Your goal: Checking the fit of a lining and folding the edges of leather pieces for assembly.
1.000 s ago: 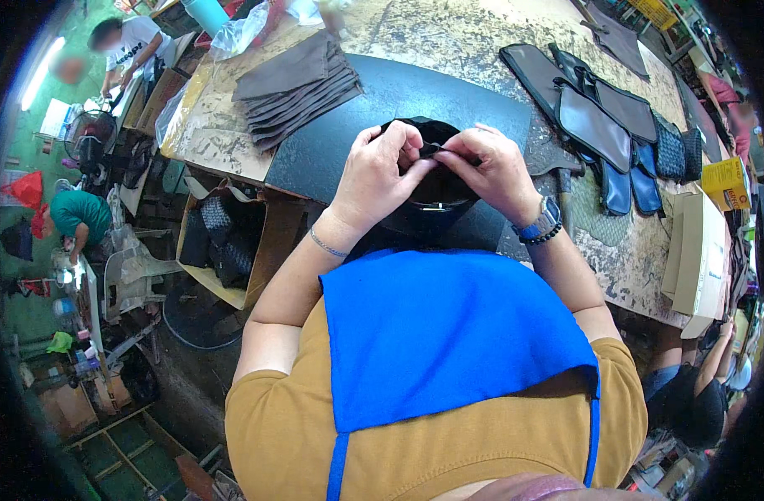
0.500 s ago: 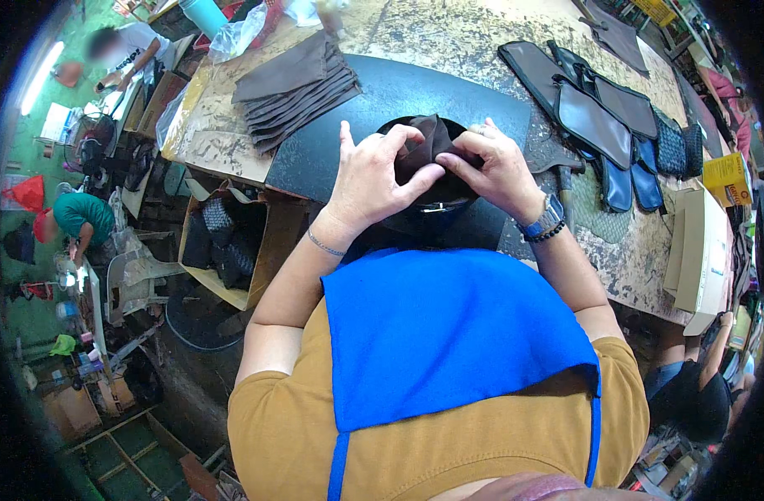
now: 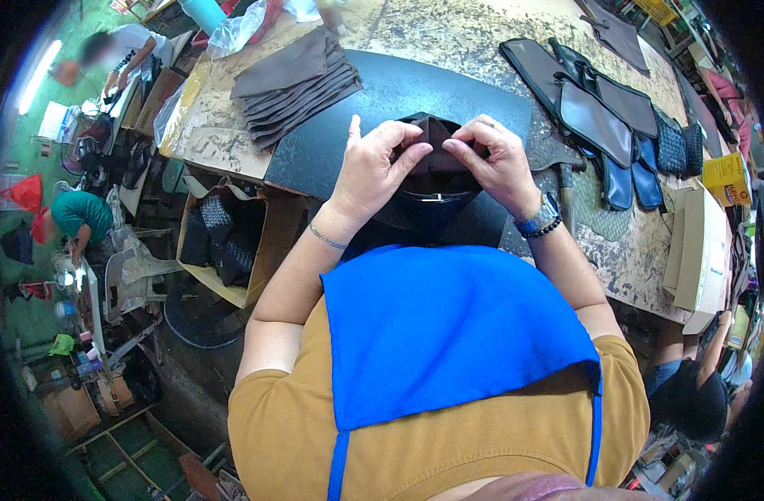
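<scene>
A crowded workshop with a green floor is seen around a worn tabletop [image 3: 436,32], and a co-worker in a green shirt [image 3: 81,215] is seen off to the left. A black mat [image 3: 461,88] is spread at the tabletop's near edge, and on it, close to that edge, a black bag [image 3: 432,219] is set, with a small metal bar [image 3: 436,198] on its near side.

A brown cloth [image 3: 433,157] is gathered at the bag's mouth, between the left hand [image 3: 372,167] and the right hand [image 3: 500,164]. It lies to the right of the left hand and to the left of the right one; neither hand is nearer, since both are in contact with it. A ridge in the cloth is pointed from the near edge toward the far edge, across the line joining the two pinches. The cloth's full long axis cannot be told, as its lower part is hidden.

The cloth is pinched by the left hand between thumb and forefinger, with another finger raised; it is likewise pinched by the right hand, whose other fingers are curled.

Toward the tabletop's left corner, a cloth stack [image 3: 286,75] is laid, partly over the mat. Toward the right edge, pouches [image 3: 595,125] are piled, and a tool [image 3: 557,160] is placed between them and the right hand.
</scene>
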Tool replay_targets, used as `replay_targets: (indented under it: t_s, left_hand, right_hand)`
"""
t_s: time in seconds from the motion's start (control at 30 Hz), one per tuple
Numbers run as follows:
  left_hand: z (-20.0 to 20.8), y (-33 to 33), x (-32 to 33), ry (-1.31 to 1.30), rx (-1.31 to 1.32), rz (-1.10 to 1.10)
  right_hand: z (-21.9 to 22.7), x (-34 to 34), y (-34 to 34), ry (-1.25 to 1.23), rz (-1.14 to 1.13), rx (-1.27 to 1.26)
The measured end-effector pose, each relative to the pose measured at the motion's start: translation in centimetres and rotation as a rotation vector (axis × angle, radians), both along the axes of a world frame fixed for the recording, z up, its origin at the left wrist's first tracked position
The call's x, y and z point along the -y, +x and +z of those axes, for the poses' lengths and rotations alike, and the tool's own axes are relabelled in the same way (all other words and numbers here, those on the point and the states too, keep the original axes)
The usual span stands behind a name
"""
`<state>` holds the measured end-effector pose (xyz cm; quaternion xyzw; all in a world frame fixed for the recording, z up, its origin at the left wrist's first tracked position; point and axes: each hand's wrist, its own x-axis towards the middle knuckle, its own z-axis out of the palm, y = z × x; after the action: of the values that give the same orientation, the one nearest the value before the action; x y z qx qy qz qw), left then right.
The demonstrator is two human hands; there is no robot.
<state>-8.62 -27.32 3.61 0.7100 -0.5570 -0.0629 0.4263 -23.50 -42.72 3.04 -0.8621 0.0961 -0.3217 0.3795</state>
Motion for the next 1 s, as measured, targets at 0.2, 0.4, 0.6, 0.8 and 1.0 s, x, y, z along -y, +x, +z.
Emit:
replay_targets:
  t_s: [0.2, 0.4, 0.6, 0.8, 1.0]
  left_hand:
    - [-0.3, 0.8, -0.2, -0.085, 0.018, 0.046]
    - [-0.6, 1.4, -0.5, -0.032, 0.157, -0.018]
    - [0.5, 1.4, -0.8, 0.191, 0.169, -0.105]
    - [1.3, 1.1, -0.2, 0.255, 0.494, -0.182]
    - [1.3, 1.2, -0.5, 0.351, 0.373, -0.173]
  right_hand:
    - [-0.1, -0.2, -0.6, 0.250, -0.030, -0.076]
    - [0.2, 0.5, -0.9, -0.089, -0.030, -0.200]
    - [-0.5, 1.0, -0.3, -0.180, -0.023, -0.089]
    - [0.2, 1.2, 0.0, -0.235, 0.098, -0.300]
    - [0.1, 1.5, 0.2, -0.178, 0.133, -0.302]
